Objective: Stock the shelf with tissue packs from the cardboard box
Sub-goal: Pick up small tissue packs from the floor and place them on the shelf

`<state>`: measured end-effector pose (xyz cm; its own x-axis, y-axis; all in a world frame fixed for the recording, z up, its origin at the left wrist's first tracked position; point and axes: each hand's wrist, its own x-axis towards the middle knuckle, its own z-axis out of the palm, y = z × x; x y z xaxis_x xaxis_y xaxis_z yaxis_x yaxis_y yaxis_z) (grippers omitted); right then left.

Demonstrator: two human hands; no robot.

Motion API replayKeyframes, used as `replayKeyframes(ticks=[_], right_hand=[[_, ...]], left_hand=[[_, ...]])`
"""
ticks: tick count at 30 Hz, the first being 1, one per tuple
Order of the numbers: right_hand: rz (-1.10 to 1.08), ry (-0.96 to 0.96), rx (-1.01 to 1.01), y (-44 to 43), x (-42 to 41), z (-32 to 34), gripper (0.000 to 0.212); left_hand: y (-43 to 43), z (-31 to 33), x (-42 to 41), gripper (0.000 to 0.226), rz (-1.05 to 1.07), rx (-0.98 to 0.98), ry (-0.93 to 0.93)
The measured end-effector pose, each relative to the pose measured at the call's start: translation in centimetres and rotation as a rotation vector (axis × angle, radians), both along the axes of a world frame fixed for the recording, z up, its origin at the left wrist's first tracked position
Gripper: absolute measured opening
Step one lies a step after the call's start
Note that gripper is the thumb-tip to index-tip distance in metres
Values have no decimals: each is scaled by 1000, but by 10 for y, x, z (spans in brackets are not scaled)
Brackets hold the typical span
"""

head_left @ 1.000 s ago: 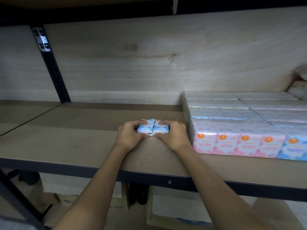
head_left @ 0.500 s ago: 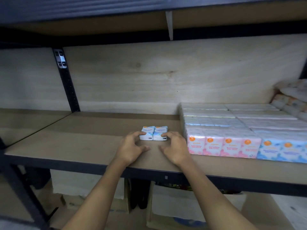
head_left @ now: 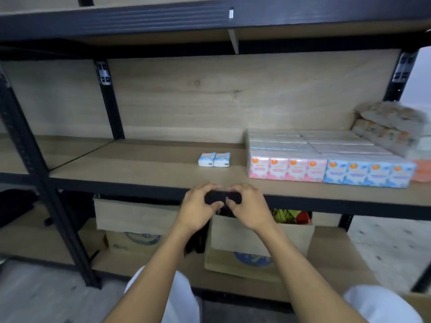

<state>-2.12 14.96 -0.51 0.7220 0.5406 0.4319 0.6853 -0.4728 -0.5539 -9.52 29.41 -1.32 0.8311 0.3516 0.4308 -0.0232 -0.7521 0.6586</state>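
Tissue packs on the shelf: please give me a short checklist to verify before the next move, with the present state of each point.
1. The two small packs lie flat, side by side on the shelf: ok.
2. Left hand empty: ok.
3. Right hand empty: ok.
4. Both hands clear of the packs, at the shelf's front edge: ok.
5. Bare shelf space left of the packs: ok.
6. Small packs pushed against the big pink stack: not ok, a gap remains.
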Motion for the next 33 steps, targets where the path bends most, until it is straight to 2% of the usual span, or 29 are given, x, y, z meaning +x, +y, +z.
replayKeyframes(ticks=[3,6,16,19,23,28,31,33], right_hand=[[-25,-37,-22,-16,-17,-24,33],[-17,5,-108,-30,-26,-59,39],[-36,382,-361,-67,-31,-195,45],[-51,495,-415,-71,-33,-238,44],[-85,613,-498,-76,-33,-291,30],[-84,750,-518,-80,-26,-349,13],[-70,823,-566,-86,-17,-404,33],[-93,868,-561,-90,-15,-430,35]], left_hand=[[-17,-26,-15,44,-36,-11,7],[-30,-60,-24,45,-92,-3,133],[-54,-204,-30,56,-129,-94,575],[-57,-247,-28,52,-208,-70,694],[-62,-289,-18,30,-247,-160,810],[-68,-335,-12,48,-223,-300,908],[-71,-363,-8,54,-186,-341,959],[-74,-378,-5,52,-175,-335,965]])
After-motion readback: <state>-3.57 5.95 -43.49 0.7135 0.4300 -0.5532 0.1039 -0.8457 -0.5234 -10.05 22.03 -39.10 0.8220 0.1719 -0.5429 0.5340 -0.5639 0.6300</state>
